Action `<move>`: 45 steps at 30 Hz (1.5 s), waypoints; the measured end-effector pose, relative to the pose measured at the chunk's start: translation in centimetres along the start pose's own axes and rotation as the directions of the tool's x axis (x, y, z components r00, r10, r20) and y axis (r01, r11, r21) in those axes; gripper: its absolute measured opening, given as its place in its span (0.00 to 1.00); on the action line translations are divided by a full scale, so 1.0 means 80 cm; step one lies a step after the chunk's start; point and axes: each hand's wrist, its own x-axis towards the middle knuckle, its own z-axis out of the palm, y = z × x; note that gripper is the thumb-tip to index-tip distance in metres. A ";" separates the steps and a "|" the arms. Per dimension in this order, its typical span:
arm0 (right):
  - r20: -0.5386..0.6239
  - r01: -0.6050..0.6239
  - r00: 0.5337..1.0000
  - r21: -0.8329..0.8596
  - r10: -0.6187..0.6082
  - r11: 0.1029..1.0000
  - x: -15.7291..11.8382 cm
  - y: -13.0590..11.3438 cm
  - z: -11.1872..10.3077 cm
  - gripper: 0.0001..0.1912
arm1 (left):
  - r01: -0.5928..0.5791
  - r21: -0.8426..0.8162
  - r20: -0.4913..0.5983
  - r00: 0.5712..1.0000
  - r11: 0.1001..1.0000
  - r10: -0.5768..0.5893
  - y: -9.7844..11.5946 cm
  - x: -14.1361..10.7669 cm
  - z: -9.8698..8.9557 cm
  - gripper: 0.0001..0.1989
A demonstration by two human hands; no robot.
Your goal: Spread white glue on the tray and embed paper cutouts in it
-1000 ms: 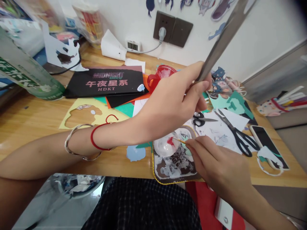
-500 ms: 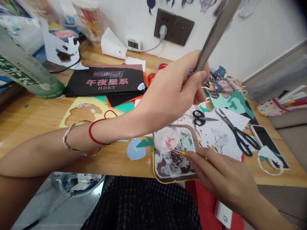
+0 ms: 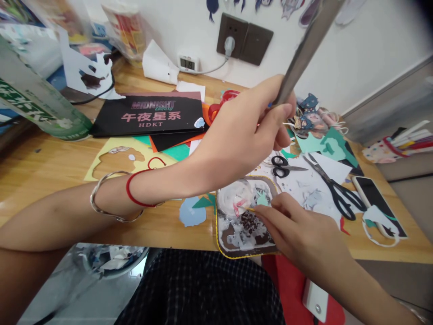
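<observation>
My left hand (image 3: 248, 124) is raised over the desk, its thumb and fingers closed on a long, flat grey piece (image 3: 304, 49) seen nearly edge-on. Below it, my right hand (image 3: 301, 230) pinches a slim yellow tool (image 3: 251, 209), mostly hidden by the fingers. The tool's tip is at a small pink-red piece (image 3: 238, 208) in the round whitish dish (image 3: 225, 194). That dish sits on a dark tray (image 3: 233, 255) with a yellow edge, smeared with white stuff. A pale green paper scrap (image 3: 261, 197) lies on the tray beside the dish.
Small scissors (image 3: 282, 167) and larger black scissors (image 3: 334, 187) lie on white paper to the right, near a phone (image 3: 374, 194). A black booklet (image 3: 149, 113), yellow cut paper (image 3: 104, 155), a blue scrap (image 3: 192, 214) and a green-labelled bottle (image 3: 43, 104) are left.
My right hand has moved slightly left and up, bringing the yellow tool to the pink-red piece, which has shifted a little. My left hand has hardly moved.
</observation>
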 end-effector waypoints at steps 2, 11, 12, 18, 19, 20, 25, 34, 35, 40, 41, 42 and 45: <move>0.027 -0.002 1.000 -0.057 0.004 0.998 0.000 0.001 0.001 0.13 | -0.001 0.028 -0.005 1.000 1.000 0.002 0.001 -0.001 0.000 0.08; -0.035 0.042 0.998 -0.050 -0.044 0.998 0.000 -0.003 -0.001 0.10 | 0.066 0.114 -0.029 0.998 0.991 -0.063 0.007 -0.002 0.002 0.08; -0.034 0.043 0.998 -0.064 -0.046 0.997 0.000 -0.004 -0.001 0.11 | 0.064 0.118 -0.025 0.998 0.991 -0.061 0.007 -0.002 0.002 0.08; -0.079 -0.012 0.997 -0.067 0.007 0.998 0.000 0.002 -0.003 0.08 | 0.008 0.101 -0.013 1.000 0.995 -0.007 0.004 -0.002 0.000 0.08; -0.091 -0.025 0.996 -0.073 0.018 0.997 0.000 0.003 -0.005 0.08 | 0.008 0.100 -0.012 1.000 0.995 -0.006 0.004 -0.002 0.000 0.09; -0.100 -0.036 0.995 -0.086 0.027 0.996 0.001 0.005 -0.006 0.09 | 0.008 0.098 -0.009 1.000 0.995 -0.007 0.003 -0.002 0.000 0.09; -0.045 -0.056 0.998 -0.152 0.050 0.987 0.004 0.006 -0.009 0.07 | 0.022 0.106 -0.010 1.000 0.994 -0.021 0.005 -0.002 0.000 0.09; -0.044 -0.001 0.999 -0.163 -0.006 0.987 0.007 0.004 -0.007 0.09 | 0.003 0.121 -0.024 1.000 0.993 0.000 0.005 -0.001 -0.002 0.08; -0.065 -0.001 0.998 -0.157 -0.009 0.988 0.007 0.004 -0.008 0.10 | 0.003 0.124 -0.026 1.000 0.992 0.000 0.004 0.000 -0.003 0.08; -0.112 -0.011 0.994 -0.126 -0.003 0.992 0.006 0.008 -0.012 0.12 | 0.015 0.137 -0.016 1.000 0.990 -0.013 0.001 0.003 -0.006 0.09; -0.092 -0.010 0.996 -0.127 -0.002 0.992 0.007 0.009 -0.013 0.12 | 0.017 0.138 -0.015 1.000 0.990 -0.015 0.000 0.004 -0.006 0.09; -0.066 -0.006 0.998 -0.131 -0.003 0.991 0.008 0.010 -0.013 0.13 | 0.022 0.141 -0.017 1.000 0.990 -0.019 0.000 0.004 -0.006 0.08; -0.003 0.035 0.999 -0.148 -0.036 0.988 0.015 0.013 -0.016 0.14 | 0.040 0.163 -0.029 0.999 0.986 -0.036 -0.001 0.005 -0.006 0.08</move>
